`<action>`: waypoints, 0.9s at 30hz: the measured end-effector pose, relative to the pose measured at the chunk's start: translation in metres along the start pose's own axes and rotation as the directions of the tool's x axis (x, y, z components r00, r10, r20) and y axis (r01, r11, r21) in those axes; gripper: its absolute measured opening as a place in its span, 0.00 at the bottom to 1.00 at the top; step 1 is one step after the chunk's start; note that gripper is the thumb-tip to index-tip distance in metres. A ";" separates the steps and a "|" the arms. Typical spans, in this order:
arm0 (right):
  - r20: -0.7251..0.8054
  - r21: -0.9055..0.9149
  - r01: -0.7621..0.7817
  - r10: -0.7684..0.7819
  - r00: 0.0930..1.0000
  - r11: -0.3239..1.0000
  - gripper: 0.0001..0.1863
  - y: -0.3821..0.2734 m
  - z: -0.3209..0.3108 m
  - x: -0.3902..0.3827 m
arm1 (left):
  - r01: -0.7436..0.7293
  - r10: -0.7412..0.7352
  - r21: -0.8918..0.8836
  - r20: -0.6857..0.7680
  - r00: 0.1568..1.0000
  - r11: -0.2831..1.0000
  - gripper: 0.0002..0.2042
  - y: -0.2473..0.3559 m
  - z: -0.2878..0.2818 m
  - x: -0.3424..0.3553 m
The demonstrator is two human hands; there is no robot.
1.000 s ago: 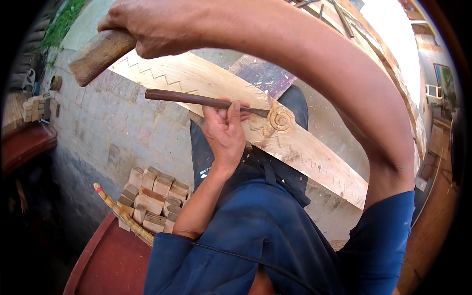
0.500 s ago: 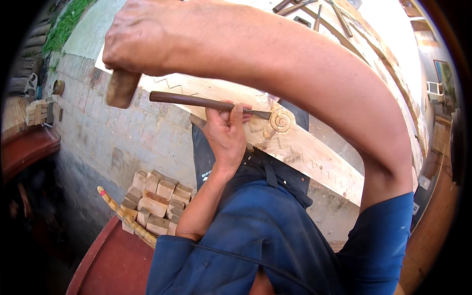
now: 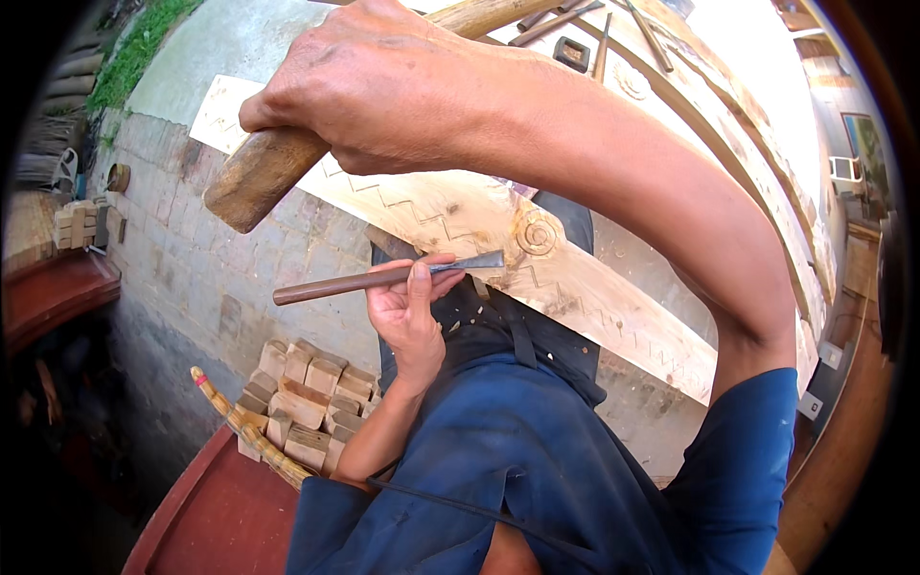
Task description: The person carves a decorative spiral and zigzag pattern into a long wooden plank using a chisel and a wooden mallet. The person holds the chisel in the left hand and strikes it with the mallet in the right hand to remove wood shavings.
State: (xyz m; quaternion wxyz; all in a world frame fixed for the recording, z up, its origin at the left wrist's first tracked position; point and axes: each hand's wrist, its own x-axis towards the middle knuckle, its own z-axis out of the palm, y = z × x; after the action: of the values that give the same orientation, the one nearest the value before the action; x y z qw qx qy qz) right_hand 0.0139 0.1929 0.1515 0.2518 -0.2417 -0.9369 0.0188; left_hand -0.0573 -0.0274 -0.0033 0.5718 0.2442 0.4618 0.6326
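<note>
While right hand [image 3: 355,96] clenches wooden tool [image 3: 266,178], hiding its middle, left hand [image 3: 407,321] pinches chisel [image 3: 340,286]; board [image 3: 613,309] part-covered.

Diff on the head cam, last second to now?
The left hand has shifted down-left in the picture, taking the chisel with it: its blade has come off the spiral carving, and its handle end has dropped. The right hand and wooden club have moved down and right. Nothing taken or released. Unchanged: the board and stacked wood blocks.
</note>
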 end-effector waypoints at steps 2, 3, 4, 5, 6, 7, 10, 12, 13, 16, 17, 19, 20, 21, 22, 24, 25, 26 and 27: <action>0.106 -0.015 -0.041 0.042 0.993 0.999 0.14 -0.006 0.000 -0.002 | 0.005 -0.006 -0.041 -0.029 1.000 0.999 0.09 0.001 0.005 0.006; 0.086 0.009 -0.028 0.027 0.996 1.000 0.14 -0.008 0.002 -0.005 | 0.031 -0.032 -0.041 -0.039 0.999 0.999 0.09 -0.003 0.004 0.008; 0.064 0.029 -0.017 0.015 0.998 0.999 0.14 -0.010 0.004 -0.008 | 0.035 -0.036 -0.035 -0.041 0.999 0.999 0.09 -0.005 0.005 0.009; 0.042 0.048 -0.005 0.003 0.999 0.999 0.14 -0.011 0.004 -0.011 | 0.039 -0.040 -0.029 -0.042 0.998 0.999 0.09 -0.007 0.007 0.009; 0.042 0.054 0.007 -0.009 0.999 0.999 0.13 -0.011 0.004 -0.011 | 0.044 -0.045 -0.023 -0.042 0.998 0.999 0.09 -0.008 0.008 0.009; 0.042 0.065 0.022 -0.025 0.999 0.998 0.13 -0.012 0.004 -0.010 | 0.039 -0.040 -0.017 -0.050 0.998 0.999 0.09 -0.008 0.008 0.009; 0.062 0.058 0.038 -0.042 0.997 0.998 0.11 -0.014 0.003 -0.002 | 0.024 -0.024 0.001 -0.052 0.998 1.000 0.10 -0.009 0.009 0.007; 0.055 0.049 0.046 -0.049 0.997 0.998 0.10 -0.015 0.002 -0.002 | 0.014 -0.014 0.010 -0.024 1.000 1.000 0.10 -0.009 0.011 0.007; 0.033 0.060 0.059 -0.061 0.998 0.996 0.10 -0.016 0.003 -0.002 | 0.019 -0.019 0.005 -0.023 1.000 1.000 0.10 -0.009 0.011 0.008; 0.036 0.076 0.080 -0.083 0.996 0.994 0.14 -0.022 0.004 0.000 | 0.025 -0.025 0.009 -0.017 1.000 1.000 0.10 -0.010 0.009 0.008; 0.049 0.080 0.085 -0.089 0.995 0.993 0.17 -0.026 0.003 0.002 | 0.022 -0.022 0.023 -0.014 1.000 0.999 0.10 -0.010 0.009 0.008; 0.090 0.085 0.077 -0.085 0.992 0.993 0.16 -0.032 0.002 0.007 | 0.014 -0.014 0.037 -0.004 1.000 0.999 0.10 -0.009 0.009 0.008; 0.111 0.085 0.072 -0.081 0.991 0.994 0.15 -0.034 0.002 0.008 | 0.009 -0.009 0.036 0.003 1.000 0.999 0.10 -0.009 0.010 0.009; 0.104 0.087 0.081 -0.090 0.990 0.993 0.15 -0.036 0.003 0.009 | 0.003 -0.004 0.035 0.009 1.000 0.999 0.10 -0.009 0.010 0.009; 0.097 0.090 0.091 -0.099 0.990 0.992 0.15 -0.037 0.004 0.010 | 0.003 -0.003 0.038 0.012 1.000 0.999 0.10 -0.009 0.010 0.009; 0.098 0.092 0.107 -0.116 0.988 0.990 0.13 -0.040 0.005 0.012 | 0.000 -0.001 0.044 0.019 1.000 0.999 0.10 -0.010 0.010 0.010; 0.105 0.097 0.114 -0.124 0.987 0.989 0.13 -0.042 0.006 0.013 | -0.003 0.002 0.040 0.017 1.000 0.999 0.10 -0.010 0.009 0.010; 0.113 0.101 0.121 -0.132 0.985 0.988 0.12 -0.043 0.006 0.014 | -0.006 0.005 0.036 0.016 1.000 0.999 0.10 -0.011 0.009 0.010; 0.116 0.094 0.131 -0.142 0.983 0.987 0.11 -0.044 0.008 0.015 | -0.009 0.009 0.032 0.015 1.000 0.999 0.10 -0.012 0.009 0.010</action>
State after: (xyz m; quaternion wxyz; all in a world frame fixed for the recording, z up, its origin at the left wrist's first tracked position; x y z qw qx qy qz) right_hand -0.0212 0.1616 0.1589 0.2047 -0.1643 -0.9633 0.0565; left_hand -0.0465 -0.0166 -0.0116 0.5684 0.2600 0.4666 0.6258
